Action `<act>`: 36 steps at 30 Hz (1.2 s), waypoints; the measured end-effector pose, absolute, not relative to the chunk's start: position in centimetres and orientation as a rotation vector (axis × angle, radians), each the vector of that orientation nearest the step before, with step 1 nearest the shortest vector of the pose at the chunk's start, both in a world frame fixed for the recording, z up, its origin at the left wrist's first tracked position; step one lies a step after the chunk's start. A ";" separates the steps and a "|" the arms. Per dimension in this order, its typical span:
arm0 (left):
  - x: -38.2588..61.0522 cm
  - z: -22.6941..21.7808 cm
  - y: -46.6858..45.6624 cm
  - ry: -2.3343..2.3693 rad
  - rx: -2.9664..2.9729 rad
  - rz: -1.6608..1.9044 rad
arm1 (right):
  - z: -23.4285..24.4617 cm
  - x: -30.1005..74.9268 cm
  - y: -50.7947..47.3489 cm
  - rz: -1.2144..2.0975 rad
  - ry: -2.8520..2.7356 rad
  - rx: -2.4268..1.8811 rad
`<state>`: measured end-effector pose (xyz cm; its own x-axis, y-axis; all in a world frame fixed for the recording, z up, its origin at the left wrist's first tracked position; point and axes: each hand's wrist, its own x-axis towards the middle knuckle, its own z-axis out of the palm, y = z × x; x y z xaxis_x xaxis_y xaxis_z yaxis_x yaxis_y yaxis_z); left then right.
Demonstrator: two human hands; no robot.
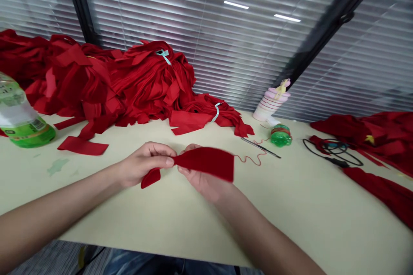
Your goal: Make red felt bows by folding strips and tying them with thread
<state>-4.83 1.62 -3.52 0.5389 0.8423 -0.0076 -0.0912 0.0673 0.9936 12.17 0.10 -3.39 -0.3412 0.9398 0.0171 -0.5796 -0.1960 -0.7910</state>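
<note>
A red fabric strip [209, 161] is pinched narrow at its middle between my two hands, above the table. My left hand [146, 161] grips it there with thumb and fingers, and a short end hangs below that hand. Behind the strip, my right hand [201, 180] closes on the same pinched spot, its fingers partly covered by the wide right end. Just to the right, a red thread [250, 159] snakes over the table towards a green plastic bottle base [280, 136] with red thread wound around it. A thin pen-like stick [263, 148] lies beside the thread.
Red fabric strips [142, 86] are heaped along the blinds, some bundled with pale ties. A large green-labelled bottle [24, 116] stands at left. Further right are a pink cup-like container [271, 102], a black cable [335, 152] and more red fabric [383, 137]. The table's front edge [155, 254] is near me.
</note>
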 end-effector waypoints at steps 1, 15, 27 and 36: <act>-5.1 -3.4 1.8 0.733 1.415 0.759 | -3.3 12.4 0.2 1.816 -0.879 -0.618; -5.2 -3.6 1.7 0.852 2.717 0.640 | -4.0 12.8 -0.3 0.973 -1.967 -1.081; -4.9 -4.1 1.3 1.271 2.754 1.076 | -5.1 11.1 -1.5 0.684 -1.758 -0.937; -4.9 -4.5 1.5 1.219 2.769 1.214 | -5.2 10.9 -1.2 1.095 -1.440 -0.916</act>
